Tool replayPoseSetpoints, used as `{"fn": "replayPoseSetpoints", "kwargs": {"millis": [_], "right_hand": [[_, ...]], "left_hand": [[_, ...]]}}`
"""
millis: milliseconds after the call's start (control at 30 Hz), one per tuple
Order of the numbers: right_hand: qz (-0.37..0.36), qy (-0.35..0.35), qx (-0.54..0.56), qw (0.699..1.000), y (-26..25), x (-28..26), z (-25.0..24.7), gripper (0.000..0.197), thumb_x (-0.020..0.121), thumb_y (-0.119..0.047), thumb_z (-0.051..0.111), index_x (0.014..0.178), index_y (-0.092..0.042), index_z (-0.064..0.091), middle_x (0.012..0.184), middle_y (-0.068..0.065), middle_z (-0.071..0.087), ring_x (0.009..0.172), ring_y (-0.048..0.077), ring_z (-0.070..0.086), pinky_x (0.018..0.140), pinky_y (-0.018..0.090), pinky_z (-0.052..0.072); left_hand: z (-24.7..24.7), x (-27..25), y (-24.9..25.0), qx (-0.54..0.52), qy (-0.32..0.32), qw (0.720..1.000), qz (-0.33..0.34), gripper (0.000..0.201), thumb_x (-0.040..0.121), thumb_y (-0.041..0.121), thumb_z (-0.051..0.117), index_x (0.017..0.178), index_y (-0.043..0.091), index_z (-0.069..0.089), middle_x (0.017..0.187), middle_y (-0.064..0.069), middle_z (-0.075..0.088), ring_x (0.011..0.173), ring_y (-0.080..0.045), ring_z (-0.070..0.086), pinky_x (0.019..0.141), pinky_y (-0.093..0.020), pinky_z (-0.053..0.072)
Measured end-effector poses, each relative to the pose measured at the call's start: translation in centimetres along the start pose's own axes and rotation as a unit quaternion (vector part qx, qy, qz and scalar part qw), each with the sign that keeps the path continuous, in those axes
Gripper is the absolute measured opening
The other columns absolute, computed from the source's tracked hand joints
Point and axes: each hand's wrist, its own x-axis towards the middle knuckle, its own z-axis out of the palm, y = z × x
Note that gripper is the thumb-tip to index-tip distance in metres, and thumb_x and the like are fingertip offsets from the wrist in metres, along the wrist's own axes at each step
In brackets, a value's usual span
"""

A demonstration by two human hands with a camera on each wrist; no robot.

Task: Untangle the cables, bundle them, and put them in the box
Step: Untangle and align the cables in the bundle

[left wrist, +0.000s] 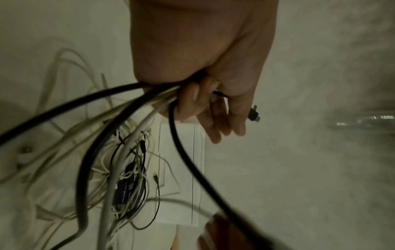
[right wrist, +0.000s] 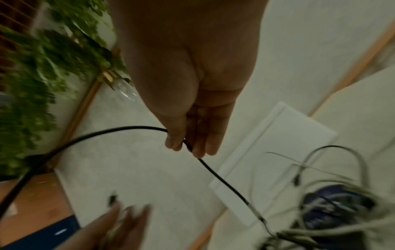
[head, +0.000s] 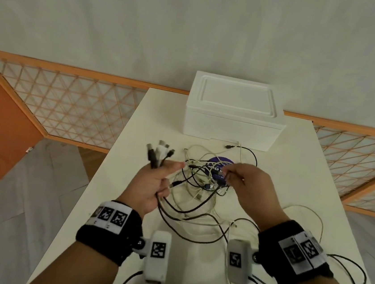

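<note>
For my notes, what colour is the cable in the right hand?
Black, clearest in the right wrist view.

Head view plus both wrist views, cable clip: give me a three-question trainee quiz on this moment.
1. True or false: the white foam box has its lid on.
2. What does the left hand hold?
A. a single white cable
B. several cable ends gathered together
C. the box lid
3. Fill in: the right hand pinches one thin ____ cable leading into the tangle on the table.

Key
1. True: the lid sits closed on the box.
2. B: the plug ends fan out above that grip.
3. black
</note>
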Motion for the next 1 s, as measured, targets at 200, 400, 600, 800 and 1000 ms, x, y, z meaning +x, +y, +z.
{"fn": "replayPoseSetpoints", "kwargs": {"millis": [200,400,600,800,1000], "right_hand": [[-0.031,-0.004,0.139,0.990,-4.1,1.0,0.1,0.037,0.083,0.010,0.053,0.081,-0.025,0.066,0.073,-0.013,0.068,0.071,0.007,0.066,0.067,0.017,0.052],[-0.010,0.008,0.296,0.955,-3.1,0.8,0.4,0.031,0.084,0.018,0.057,0.084,-0.012,0.066,0.067,-0.014,0.069,0.064,0.000,0.067,0.062,0.010,0.050],[0.017,0.021,0.360,0.933,-1.7,0.6,0.9,0.023,0.079,-0.005,0.065,0.099,-0.014,0.060,0.089,0.001,0.065,0.076,0.018,0.060,0.067,0.032,0.051],[0.045,-0.142,0.311,0.939,-0.1,0.4,2.0,0.027,0.077,-0.037,0.067,0.094,-0.016,0.067,0.084,0.003,0.062,0.076,0.009,0.059,0.072,0.027,0.051],[0.019,-0.102,-0.014,0.994,2.9,1.0,2.8,0.009,0.088,-0.019,0.066,0.086,-0.011,0.071,0.088,0.001,0.066,0.083,0.015,0.060,0.078,0.030,0.047]], "left_hand": [[4.3,-0.7,-0.5,0.189,-0.059,0.979,0.054,0.023,0.083,0.011,0.072,0.066,0.025,0.068,0.049,0.014,0.048,0.042,-0.006,0.027,0.043,-0.021,0.022],[4.9,-0.8,0.3,0.233,-0.106,0.962,0.094,0.012,0.089,0.016,0.066,0.083,0.026,0.068,0.049,0.015,0.048,0.048,-0.007,0.029,0.047,-0.021,0.022],[5.3,-0.4,0.8,0.229,-0.081,0.963,0.112,0.012,0.083,0.008,0.071,0.086,0.019,0.075,0.070,0.004,0.067,0.049,-0.007,0.040,0.046,-0.019,0.027],[6.0,-0.4,1.7,0.115,-0.043,0.989,0.088,0.017,0.083,0.005,0.068,0.074,0.018,0.076,0.077,-0.003,0.070,0.043,-0.008,0.034,0.040,-0.019,0.020],[6.1,-0.7,3.1,0.007,-0.069,0.993,0.097,0.007,0.085,0.011,0.063,0.083,0.014,0.069,0.077,0.001,0.072,0.035,-0.001,0.027,0.038,-0.016,0.021]]}}
